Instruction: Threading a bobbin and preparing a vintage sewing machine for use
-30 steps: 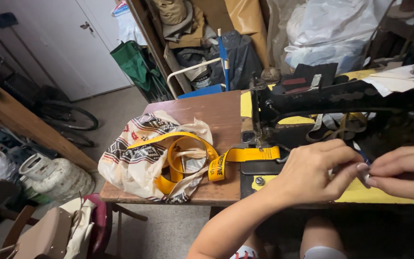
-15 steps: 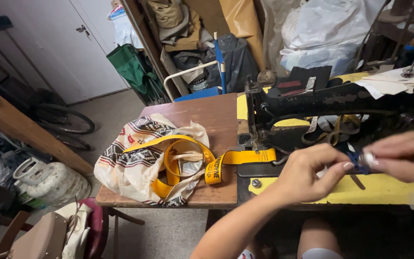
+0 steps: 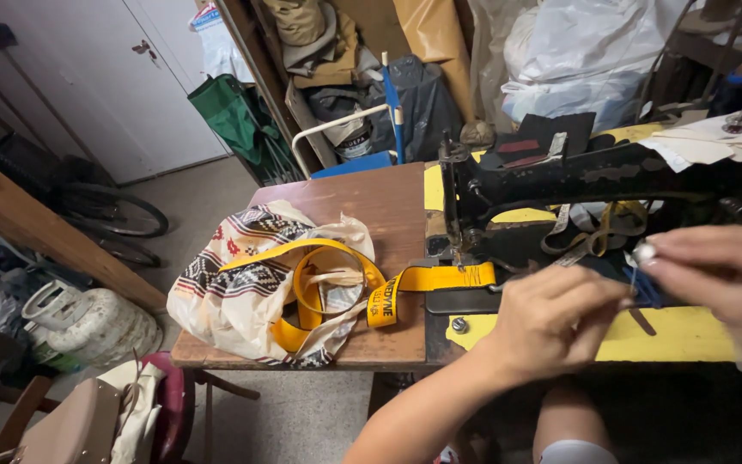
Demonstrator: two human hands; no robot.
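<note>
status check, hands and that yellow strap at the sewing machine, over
Left hand and right hand pinching a small silver piece. Yellow strap lies under the sewing machine needle, untouched. Nothing between.

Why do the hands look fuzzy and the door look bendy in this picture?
In the head view, the right hand is smeared by motion blur and cut off by the frame's edge; the left hand is a bit sharper. The wide lens bends straight lines near the edges, so the white door leans. The yellow strap looks crisp, while the black sewing machine sits in dim light.
</note>
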